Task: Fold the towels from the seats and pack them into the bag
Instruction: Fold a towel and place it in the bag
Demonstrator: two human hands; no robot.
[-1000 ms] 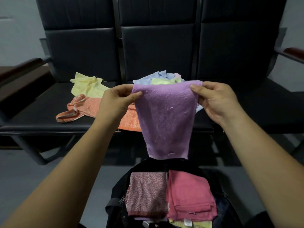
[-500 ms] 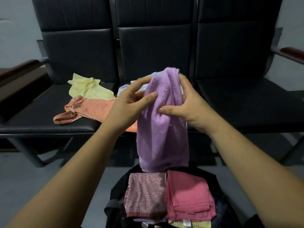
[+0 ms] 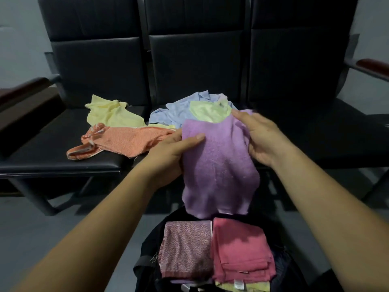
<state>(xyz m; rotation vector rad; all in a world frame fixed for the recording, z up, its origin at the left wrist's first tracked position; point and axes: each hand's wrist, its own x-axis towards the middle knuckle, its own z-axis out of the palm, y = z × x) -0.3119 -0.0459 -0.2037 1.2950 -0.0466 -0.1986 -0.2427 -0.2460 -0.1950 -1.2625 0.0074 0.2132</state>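
Note:
A folded purple towel hangs between both hands above the open black bag. My left hand grips its left edge, thumb on the front. My right hand holds its upper right edge. Inside the bag lie a folded patterned mauve towel and a folded pink towel, with a pale yellow one under them. On the black seats behind lie an orange towel, a yellow towel, a light blue towel and a pale green towel.
The row of black padded seats has dark armrests at the far left and far right. Metal legs hold the seats above the grey floor, where the bag stands.
The purple towel was held spread wide, then folded in half sideways. Now both hands have lowered it toward the bag, gripping its two sides.

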